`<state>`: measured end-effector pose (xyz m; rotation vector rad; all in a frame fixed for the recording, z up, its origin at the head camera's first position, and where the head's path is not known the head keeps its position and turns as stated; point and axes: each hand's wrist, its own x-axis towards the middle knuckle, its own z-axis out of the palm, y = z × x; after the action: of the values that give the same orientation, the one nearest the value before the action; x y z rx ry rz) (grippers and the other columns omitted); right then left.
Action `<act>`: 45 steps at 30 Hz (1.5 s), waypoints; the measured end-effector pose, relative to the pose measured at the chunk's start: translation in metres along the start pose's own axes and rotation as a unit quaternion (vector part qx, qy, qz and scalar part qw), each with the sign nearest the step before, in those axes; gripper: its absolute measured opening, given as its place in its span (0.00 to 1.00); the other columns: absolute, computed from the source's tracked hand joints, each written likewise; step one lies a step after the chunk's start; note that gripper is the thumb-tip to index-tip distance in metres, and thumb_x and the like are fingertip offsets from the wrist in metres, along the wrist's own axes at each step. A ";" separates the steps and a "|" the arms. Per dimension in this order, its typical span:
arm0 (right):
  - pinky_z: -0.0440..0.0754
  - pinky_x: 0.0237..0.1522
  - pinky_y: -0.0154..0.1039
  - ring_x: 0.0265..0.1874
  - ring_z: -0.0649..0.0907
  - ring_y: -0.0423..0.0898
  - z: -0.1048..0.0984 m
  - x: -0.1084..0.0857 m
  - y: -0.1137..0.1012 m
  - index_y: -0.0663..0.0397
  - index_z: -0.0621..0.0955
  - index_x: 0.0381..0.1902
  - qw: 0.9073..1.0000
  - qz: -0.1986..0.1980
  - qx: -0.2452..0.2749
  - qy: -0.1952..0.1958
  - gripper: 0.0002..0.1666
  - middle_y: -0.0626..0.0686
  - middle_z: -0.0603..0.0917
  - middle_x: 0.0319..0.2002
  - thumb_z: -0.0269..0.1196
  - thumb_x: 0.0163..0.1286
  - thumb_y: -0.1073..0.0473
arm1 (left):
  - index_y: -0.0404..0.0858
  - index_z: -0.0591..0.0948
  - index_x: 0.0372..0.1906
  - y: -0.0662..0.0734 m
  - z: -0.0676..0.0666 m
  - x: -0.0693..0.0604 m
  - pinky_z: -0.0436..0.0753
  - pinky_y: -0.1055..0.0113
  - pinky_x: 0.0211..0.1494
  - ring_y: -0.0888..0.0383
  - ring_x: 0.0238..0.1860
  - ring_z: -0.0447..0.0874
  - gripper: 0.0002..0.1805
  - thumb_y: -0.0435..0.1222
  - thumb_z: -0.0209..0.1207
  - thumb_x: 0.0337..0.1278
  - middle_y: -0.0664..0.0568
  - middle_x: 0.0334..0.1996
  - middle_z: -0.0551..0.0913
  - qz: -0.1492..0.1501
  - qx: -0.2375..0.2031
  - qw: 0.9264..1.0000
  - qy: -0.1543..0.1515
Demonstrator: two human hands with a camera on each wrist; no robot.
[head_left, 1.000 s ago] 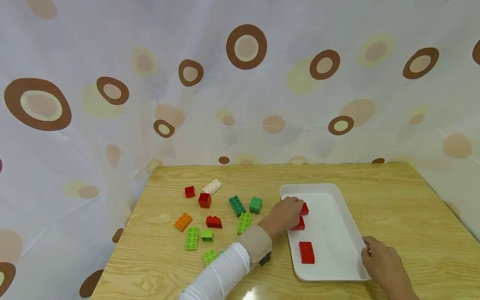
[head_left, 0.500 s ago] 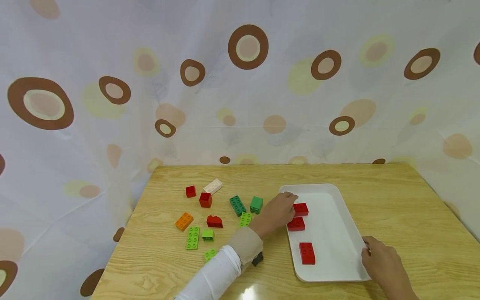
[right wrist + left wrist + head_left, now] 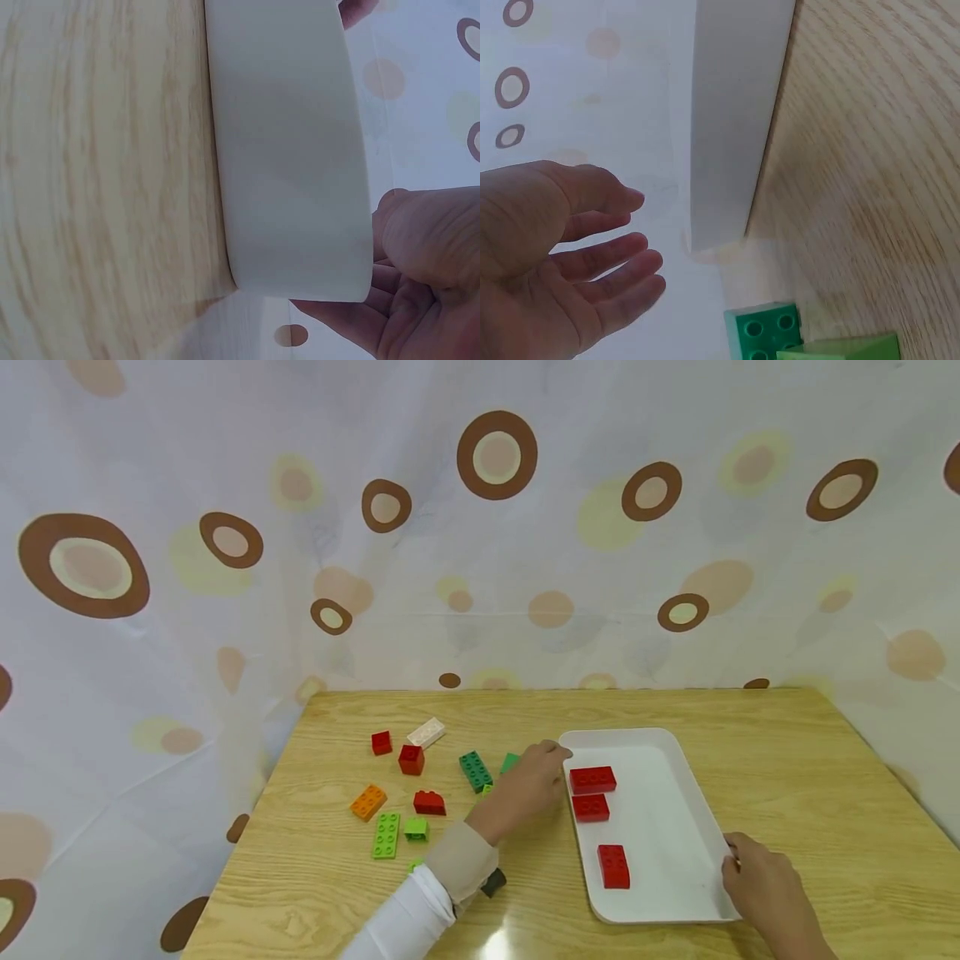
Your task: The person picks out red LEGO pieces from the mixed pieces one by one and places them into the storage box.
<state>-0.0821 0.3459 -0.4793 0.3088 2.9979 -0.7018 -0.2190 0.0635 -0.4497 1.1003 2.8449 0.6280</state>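
In the head view a white tray [image 3: 660,906] stands on the table with three red bricks in it: one [image 3: 592,780] at its upper left, one [image 3: 591,808] just below, and one [image 3: 614,867] lower down. Just left of the tray's upper left edge is the left hand [image 3: 523,785], holding nothing; the left wrist view shows this hand [image 3: 577,262] with its fingers relaxed and apart, beside the tray's wall [image 3: 735,112]. The right hand [image 3: 772,889] grips the tray's lower right edge, and in the right wrist view that hand [image 3: 420,277] is at the tray's corner.
Left of the tray lie red bricks [image 3: 411,760], a white brick [image 3: 426,733], an orange brick [image 3: 368,802], a dark green brick [image 3: 476,772] and light green bricks [image 3: 386,836]. A black piece [image 3: 493,882] lies beside the left sleeve. A patterned cloth [image 3: 547,543] hangs behind the table.
The left hand has let go of the uppermost red brick and moved left out of the tray, uncovering the two upper bricks. The right hand has stayed at the tray's edge.
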 end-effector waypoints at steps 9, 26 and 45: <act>0.78 0.27 0.48 0.27 0.78 0.50 0.000 0.001 -0.001 0.83 0.73 0.53 1.000 0.005 0.000 -0.006 0.20 0.73 0.82 0.44 0.55 0.67 0.71 | 0.36 0.78 0.61 -0.007 -0.013 -0.016 0.80 0.67 0.51 0.51 0.56 0.77 0.19 0.30 0.59 0.67 0.44 0.57 0.78 -0.043 0.001 0.999 0.001; 0.78 0.29 0.50 0.26 0.77 0.51 -0.001 0.000 0.003 0.83 0.73 0.52 1.000 -0.017 -0.005 -0.004 0.19 0.72 0.82 0.42 0.54 0.67 0.71 | 0.31 0.81 0.54 -0.041 -0.051 -0.047 0.81 0.61 0.48 0.51 0.47 0.79 0.15 0.32 0.64 0.65 0.43 0.49 0.80 -0.109 -0.012 0.994 -0.022; 0.78 0.30 0.50 0.27 0.77 0.51 -0.001 0.000 0.004 0.83 0.72 0.53 1.000 -0.020 0.002 -0.017 0.20 0.72 0.82 0.43 0.53 0.68 0.70 | 0.30 0.84 0.52 -0.069 -0.065 -0.083 0.81 0.56 0.52 0.48 0.50 0.80 0.17 0.27 0.68 0.56 0.42 0.50 0.83 -0.152 0.019 0.984 -0.088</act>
<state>-0.0818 0.3497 -0.4798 0.2344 2.9778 -0.7093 -0.2119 -0.0600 -0.4254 0.6626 2.7953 0.4335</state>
